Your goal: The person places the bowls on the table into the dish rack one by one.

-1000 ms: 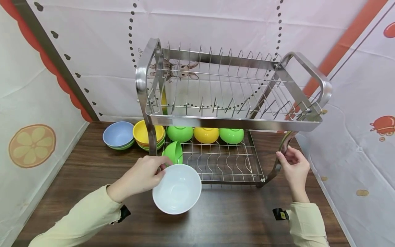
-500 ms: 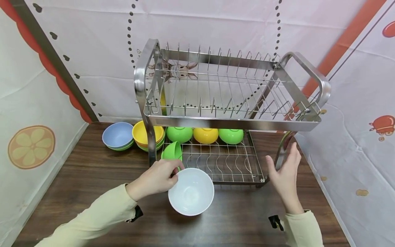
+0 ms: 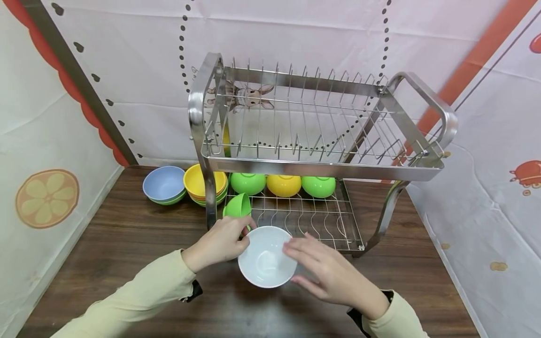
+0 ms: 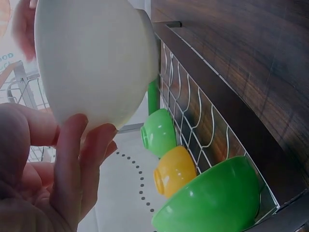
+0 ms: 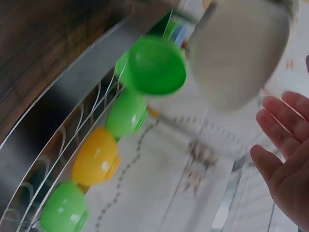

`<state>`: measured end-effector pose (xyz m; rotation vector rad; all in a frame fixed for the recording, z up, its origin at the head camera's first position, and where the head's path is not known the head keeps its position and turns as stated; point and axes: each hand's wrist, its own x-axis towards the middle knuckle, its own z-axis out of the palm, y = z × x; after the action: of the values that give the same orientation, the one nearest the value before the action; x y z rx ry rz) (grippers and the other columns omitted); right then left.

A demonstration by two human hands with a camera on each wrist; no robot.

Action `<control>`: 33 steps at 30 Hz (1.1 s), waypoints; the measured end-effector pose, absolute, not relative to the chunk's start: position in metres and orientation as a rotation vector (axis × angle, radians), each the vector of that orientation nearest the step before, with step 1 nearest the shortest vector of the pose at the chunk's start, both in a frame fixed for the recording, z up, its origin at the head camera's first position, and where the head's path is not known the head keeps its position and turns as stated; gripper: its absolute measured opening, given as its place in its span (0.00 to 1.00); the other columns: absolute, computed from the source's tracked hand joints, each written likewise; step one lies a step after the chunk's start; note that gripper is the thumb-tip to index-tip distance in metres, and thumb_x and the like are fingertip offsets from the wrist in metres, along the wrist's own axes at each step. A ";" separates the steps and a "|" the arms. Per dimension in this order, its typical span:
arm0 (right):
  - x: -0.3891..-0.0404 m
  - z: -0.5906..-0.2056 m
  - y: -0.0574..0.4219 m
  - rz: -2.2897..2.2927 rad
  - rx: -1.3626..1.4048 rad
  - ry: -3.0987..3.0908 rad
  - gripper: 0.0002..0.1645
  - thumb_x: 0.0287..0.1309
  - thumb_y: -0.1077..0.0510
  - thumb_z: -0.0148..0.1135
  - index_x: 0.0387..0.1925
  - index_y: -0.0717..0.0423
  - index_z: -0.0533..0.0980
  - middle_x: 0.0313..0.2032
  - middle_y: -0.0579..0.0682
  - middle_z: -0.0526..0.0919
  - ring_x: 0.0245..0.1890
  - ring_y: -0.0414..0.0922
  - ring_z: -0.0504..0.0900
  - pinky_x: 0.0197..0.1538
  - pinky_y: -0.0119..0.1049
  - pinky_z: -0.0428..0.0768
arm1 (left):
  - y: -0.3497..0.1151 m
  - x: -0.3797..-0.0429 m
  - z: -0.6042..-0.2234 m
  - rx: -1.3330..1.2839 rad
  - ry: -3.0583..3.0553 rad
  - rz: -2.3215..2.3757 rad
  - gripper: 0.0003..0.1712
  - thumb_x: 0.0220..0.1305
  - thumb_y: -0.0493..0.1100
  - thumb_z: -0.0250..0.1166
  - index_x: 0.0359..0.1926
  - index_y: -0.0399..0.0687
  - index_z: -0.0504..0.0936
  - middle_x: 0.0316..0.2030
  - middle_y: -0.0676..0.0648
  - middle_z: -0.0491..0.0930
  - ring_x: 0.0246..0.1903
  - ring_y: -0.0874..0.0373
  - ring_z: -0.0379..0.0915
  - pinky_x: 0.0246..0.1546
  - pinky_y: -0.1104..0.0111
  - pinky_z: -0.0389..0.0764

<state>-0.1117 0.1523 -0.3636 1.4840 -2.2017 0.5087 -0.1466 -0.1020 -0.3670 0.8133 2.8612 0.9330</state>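
Note:
A white bowl (image 3: 265, 263) is held in the air in front of the rack, its inside facing up toward the head camera. My left hand (image 3: 224, 241) pinches its left rim between thumb and fingers; the left wrist view shows the fingertips (image 4: 75, 123) against the bowl's outer wall. At the bowl's right side is my right hand (image 3: 327, 270), fingers extended and overlapping the rim in the head view. In the right wrist view a gap shows between the right hand's fingers (image 5: 277, 113) and the white bowl (image 5: 236, 53).
A two-tier metal dish rack (image 3: 325, 168) stands behind the bowl. On its lower tier sit green and yellow bowls (image 3: 283, 185) along the back and a tilted green bowl (image 3: 237, 206) at the left. Stacked yellow bowls (image 3: 196, 180) and a blue bowl (image 3: 164, 183) stand left on the wooden table (image 3: 139, 225).
My right hand has let go of the rack's right leg and come left to the white bowl. The left hand has carried the bowl to the right.

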 end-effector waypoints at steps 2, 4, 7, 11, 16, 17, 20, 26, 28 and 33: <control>-0.109 -0.364 0.146 0.450 1.567 -2.171 0.22 0.60 0.49 0.54 0.49 0.60 0.74 0.46 0.50 0.79 0.49 0.44 0.76 0.60 0.43 0.66 | -0.101 -0.147 -0.367 0.805 2.862 0.931 0.10 0.48 0.30 0.57 0.33 0.44 0.77 0.20 0.54 0.73 0.14 0.68 0.61 0.13 0.76 0.64; -0.108 -0.365 0.142 0.398 1.617 -2.127 0.18 0.58 0.51 0.56 0.46 0.57 0.76 0.42 0.47 0.81 0.46 0.42 0.78 0.56 0.41 0.71 | -0.101 -0.147 -0.368 0.799 2.861 0.931 0.10 0.48 0.30 0.57 0.33 0.44 0.77 0.20 0.55 0.73 0.14 0.67 0.61 0.13 0.76 0.64; -0.107 -0.365 0.137 0.346 1.648 -2.099 0.13 0.56 0.54 0.58 0.42 0.54 0.77 0.37 0.43 0.81 0.40 0.39 0.78 0.50 0.35 0.75 | -0.101 -0.147 -0.368 0.796 2.862 0.928 0.10 0.48 0.30 0.57 0.33 0.44 0.77 0.20 0.55 0.72 0.15 0.67 0.61 0.13 0.76 0.64; -0.107 -0.365 0.135 0.317 1.667 -2.100 0.13 0.48 0.56 0.64 0.39 0.52 0.78 0.34 0.40 0.81 0.36 0.36 0.78 0.44 0.29 0.76 | -0.100 -0.148 -0.368 0.798 2.875 0.914 0.10 0.48 0.31 0.57 0.33 0.44 0.77 0.19 0.55 0.72 0.15 0.67 0.61 0.14 0.76 0.63; -0.107 -0.367 0.133 0.304 1.689 -2.087 0.10 0.46 0.60 0.63 0.34 0.50 0.79 0.30 0.38 0.80 0.32 0.34 0.77 0.40 0.26 0.76 | -0.100 -0.149 -0.368 0.804 2.876 0.917 0.10 0.48 0.31 0.57 0.33 0.44 0.77 0.20 0.55 0.72 0.15 0.67 0.61 0.14 0.76 0.63; -0.107 -0.367 0.133 0.299 1.691 -2.081 0.08 0.48 0.61 0.60 0.34 0.49 0.79 0.29 0.37 0.79 0.31 0.34 0.77 0.39 0.25 0.76 | -0.100 -0.149 -0.367 0.802 2.874 0.920 0.10 0.48 0.31 0.57 0.33 0.44 0.77 0.20 0.54 0.73 0.15 0.67 0.61 0.14 0.76 0.64; -0.107 -0.368 0.132 0.285 1.692 -2.059 0.10 0.53 0.63 0.51 0.31 0.49 0.79 0.27 0.36 0.79 0.29 0.33 0.77 0.36 0.25 0.76 | -0.100 -0.149 -0.366 0.778 2.858 0.931 0.10 0.48 0.31 0.57 0.34 0.44 0.78 0.21 0.54 0.74 0.16 0.66 0.62 0.15 0.75 0.65; -0.108 -0.368 0.131 0.306 1.665 -2.036 0.16 0.54 0.66 0.44 0.29 0.48 0.77 0.23 0.35 0.76 0.24 0.33 0.75 0.30 0.24 0.75 | -0.100 -0.150 -0.364 0.691 2.798 0.975 0.11 0.50 0.30 0.57 0.36 0.42 0.79 0.23 0.51 0.76 0.16 0.65 0.64 0.15 0.75 0.67; -0.108 -0.368 0.131 0.320 1.662 -2.031 0.17 0.53 0.66 0.43 0.28 0.48 0.77 0.21 0.34 0.75 0.22 0.33 0.74 0.28 0.23 0.74 | -0.100 -0.149 -0.362 0.678 2.784 0.987 0.12 0.50 0.30 0.57 0.37 0.41 0.79 0.24 0.50 0.76 0.15 0.65 0.64 0.14 0.75 0.67; -0.109 -0.368 0.130 0.340 1.651 -2.000 0.19 0.55 0.67 0.39 0.27 0.48 0.77 0.21 0.35 0.75 0.21 0.32 0.74 0.26 0.22 0.73 | -0.103 -0.150 -0.360 0.735 2.769 1.009 0.12 0.53 0.31 0.57 0.40 0.40 0.79 0.27 0.47 0.79 0.18 0.65 0.68 0.16 0.76 0.69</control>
<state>-0.1088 0.1295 -0.3679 1.6514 -1.9996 0.3398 -0.1502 -0.1035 -0.3596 0.7350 2.7686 1.0094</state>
